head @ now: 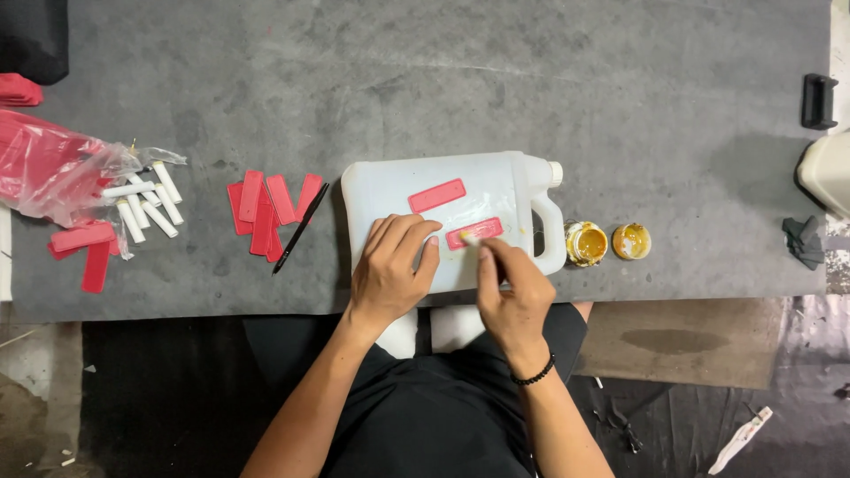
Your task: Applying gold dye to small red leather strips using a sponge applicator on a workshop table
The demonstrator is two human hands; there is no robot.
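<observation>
Nearest the camera, the right hand (512, 288) is pinching a small applicator, too small to identify, its tip touching the lower red plastic tag (474, 233); the fingers are closed together on that tool. Just beside it, the left hand (391, 265) is lying flat and spread on the white plastic jug (425, 190), its fingertips holding down the tag's left end, clamped on nothing. The jug is lying on its side at the near edge of the grey table (531, 88), serving as a work surface; it is looking light, hollow and slightly springy, so pressing on it is probably flexing its wall. The tag is looking thin, stiff and smooth, likely slippery where yellow glue is wet, and is best gripped by its bare short ends. A second red tag (436, 196) is lying higher on the jug. To the right, two open glue pots (607, 242) are sitting near the handle. Farther left, a black pen (300, 227), a stack of red tags (268, 209), white tubes (146, 204) and a red bag (49, 168) are resting.
</observation>
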